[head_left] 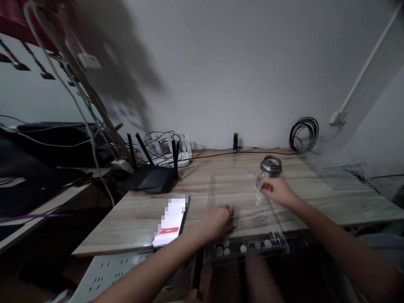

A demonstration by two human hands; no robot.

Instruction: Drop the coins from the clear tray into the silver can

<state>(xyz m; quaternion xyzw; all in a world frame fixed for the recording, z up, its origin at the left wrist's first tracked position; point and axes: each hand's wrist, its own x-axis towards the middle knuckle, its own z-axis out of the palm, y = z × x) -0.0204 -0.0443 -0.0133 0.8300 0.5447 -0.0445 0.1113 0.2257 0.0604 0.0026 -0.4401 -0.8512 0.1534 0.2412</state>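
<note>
Reaching over a wooden counter (142,219), the left hand (219,221) rests curled at the near edge of a clear tray (217,185); whether it pinches a coin cannot be told. The right hand (277,190), fingers bent, touches a metal tin (269,169) with a slotted lid, standing at the tray's far right corner. Several coins (226,247) lie in the tray's near end, apparently not yet in the tin. A phone (171,221) lies left; a router (150,176) stands far left.

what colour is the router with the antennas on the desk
Black, body and antennas alike; the router shows in the head view, left of the left hand.
</note>
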